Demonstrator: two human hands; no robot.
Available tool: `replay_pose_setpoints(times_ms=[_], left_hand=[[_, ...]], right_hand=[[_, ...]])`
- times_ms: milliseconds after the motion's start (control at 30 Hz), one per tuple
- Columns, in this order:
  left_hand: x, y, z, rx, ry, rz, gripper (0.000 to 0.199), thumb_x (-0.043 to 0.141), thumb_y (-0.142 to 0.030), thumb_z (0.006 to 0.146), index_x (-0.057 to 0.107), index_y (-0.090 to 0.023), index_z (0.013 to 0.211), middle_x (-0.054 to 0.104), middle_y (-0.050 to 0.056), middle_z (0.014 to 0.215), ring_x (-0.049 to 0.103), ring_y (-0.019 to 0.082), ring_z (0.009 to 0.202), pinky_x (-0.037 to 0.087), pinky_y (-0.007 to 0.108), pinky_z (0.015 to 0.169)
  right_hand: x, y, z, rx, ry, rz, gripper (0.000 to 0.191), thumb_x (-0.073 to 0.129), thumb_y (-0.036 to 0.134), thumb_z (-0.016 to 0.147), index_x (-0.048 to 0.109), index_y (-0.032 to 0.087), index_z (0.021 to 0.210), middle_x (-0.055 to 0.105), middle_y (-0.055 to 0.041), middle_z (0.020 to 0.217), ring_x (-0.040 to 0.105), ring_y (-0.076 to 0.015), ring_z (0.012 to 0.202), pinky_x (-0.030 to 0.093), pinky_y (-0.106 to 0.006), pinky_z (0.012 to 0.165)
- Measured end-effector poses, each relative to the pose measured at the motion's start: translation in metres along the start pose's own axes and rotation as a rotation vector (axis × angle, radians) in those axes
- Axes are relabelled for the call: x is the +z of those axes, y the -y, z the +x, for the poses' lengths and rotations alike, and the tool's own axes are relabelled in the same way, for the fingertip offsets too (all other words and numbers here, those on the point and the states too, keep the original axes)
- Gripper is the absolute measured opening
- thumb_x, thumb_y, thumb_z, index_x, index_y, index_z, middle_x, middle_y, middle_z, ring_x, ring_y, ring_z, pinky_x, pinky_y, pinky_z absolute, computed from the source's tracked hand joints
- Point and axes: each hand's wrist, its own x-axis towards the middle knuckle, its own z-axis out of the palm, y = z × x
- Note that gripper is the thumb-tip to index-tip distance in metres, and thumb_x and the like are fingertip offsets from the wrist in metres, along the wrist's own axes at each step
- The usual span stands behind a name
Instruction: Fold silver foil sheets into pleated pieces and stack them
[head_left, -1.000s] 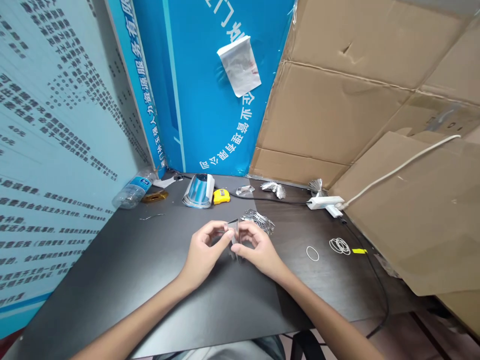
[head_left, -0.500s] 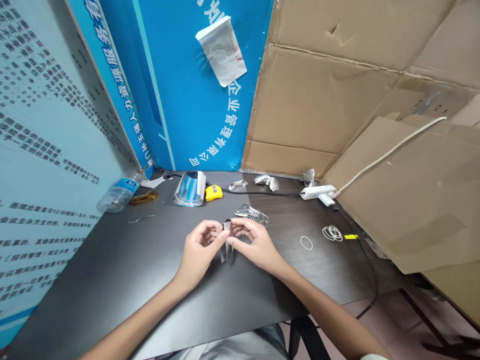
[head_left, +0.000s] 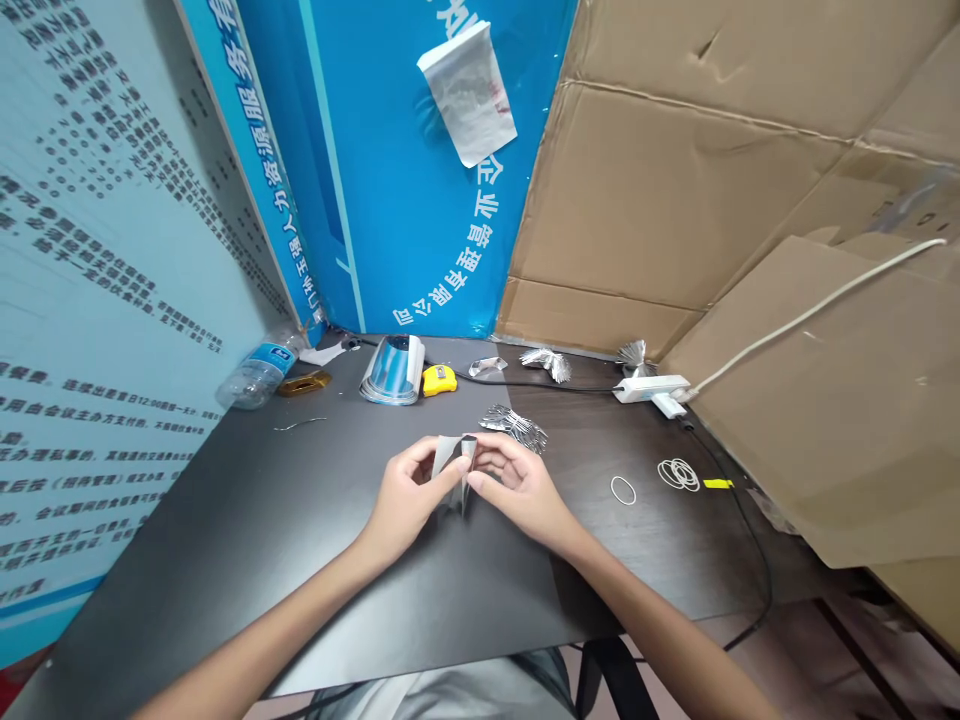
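Both hands pinch a thin strip of shiny silver sheet [head_left: 448,455], bent or folded, above the near middle of the dark desk. My left hand [head_left: 411,490] grips it from the left with thumb and fingertips. From the right, my right hand [head_left: 521,490] pinches its other side, thumb close to the left thumb. The strip's lower end hangs below the fingertips, and part of it is hidden by them. Just behind the right hand lies a bundle of folded silver strips [head_left: 514,427].
At the back stand a rolled silver sheet [head_left: 394,372], a yellow tape measure [head_left: 439,380] and a plastic bottle [head_left: 259,378]. More silver bundles [head_left: 546,363] lie near a white power strip [head_left: 651,388]. White rubber bands [head_left: 678,475] rest at right. Cardboard [head_left: 645,190] walls the far right.
The silver strip has turned, so a wider flat face now shows at the left hand. Both hands keep their pinch. The whole view has shifted slightly.
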Motion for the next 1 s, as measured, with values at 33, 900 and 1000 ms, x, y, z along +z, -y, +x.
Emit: replay_pose_setpoints(times_ms=[33, 900, 1000], left_hand=[[0.0001, -0.0001, -0.0003, 0.004, -0.003, 0.004, 0.026, 0.076, -0.04, 0.088, 0.074, -0.016, 0.097, 0.071, 0.004, 0.089, 0.062, 0.017, 0.082, 0.05, 0.025, 0.076], [0.0043, 0.0072, -0.0069, -0.103, 0.015, -0.039, 0.035, 0.074, -0.047, 0.088, 0.067, -0.015, 0.078, 0.063, 0.001, 0.073, 0.054, 0.013, 0.067, 0.045, 0.022, 0.063], [0.0042, 0.0083, -0.0077, -0.118, 0.013, -0.057, 0.034, 0.075, -0.047, 0.087, 0.066, -0.015, 0.077, 0.064, 0.001, 0.074, 0.055, 0.013, 0.068, 0.045, 0.023, 0.064]], right_hand=[[-0.0001, 0.0023, 0.0, 0.022, -0.006, 0.014, 0.034, 0.075, 0.033, 0.09, 0.067, 0.024, 0.122, 0.071, -0.006, 0.115, 0.07, -0.016, 0.103, 0.057, -0.032, 0.097], [0.0024, 0.0009, 0.005, 0.181, -0.177, 0.016, 0.031, 0.073, 0.049, 0.089, 0.071, 0.018, 0.088, 0.066, -0.0023, 0.084, 0.06, -0.0142, 0.078, 0.052, -0.027, 0.078], [0.0038, 0.001, 0.0055, 0.176, -0.179, 0.01, 0.031, 0.073, 0.049, 0.089, 0.071, 0.018, 0.086, 0.066, -0.002, 0.081, 0.06, -0.0143, 0.076, 0.053, -0.027, 0.076]])
